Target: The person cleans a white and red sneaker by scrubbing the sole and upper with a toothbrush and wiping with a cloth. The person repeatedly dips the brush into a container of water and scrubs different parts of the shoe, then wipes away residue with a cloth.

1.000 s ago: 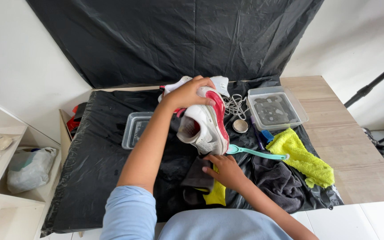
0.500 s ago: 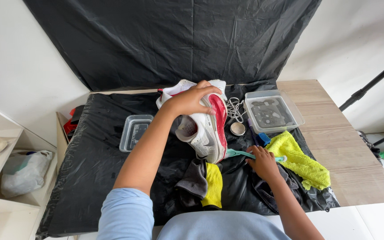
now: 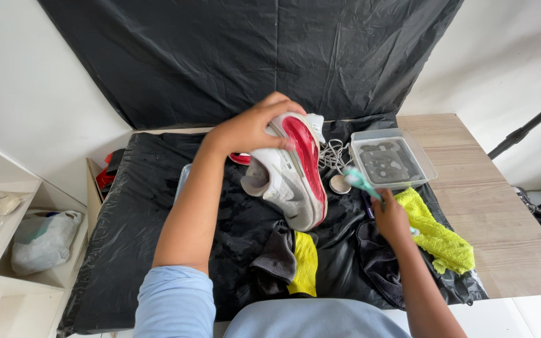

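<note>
The right hand (image 3: 391, 216) had lifted a teal brush (image 3: 362, 181) from the desk (image 3: 502, 250), gripping its handle. The left hand (image 3: 252, 128) clasped the sneaker (image 3: 292, 178), probably light and flexible, best gripped around the heel.

Wooden table (image 3: 502, 219): black plastic sheet (image 3: 145, 213), yellow cloth (image 3: 436, 231), clear tray (image 3: 391, 159).

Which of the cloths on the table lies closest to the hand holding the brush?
The fluffy yellow cloth, right beside the right hand; the grey-and-yellow cloth lies farther left, below the shoe.
</note>
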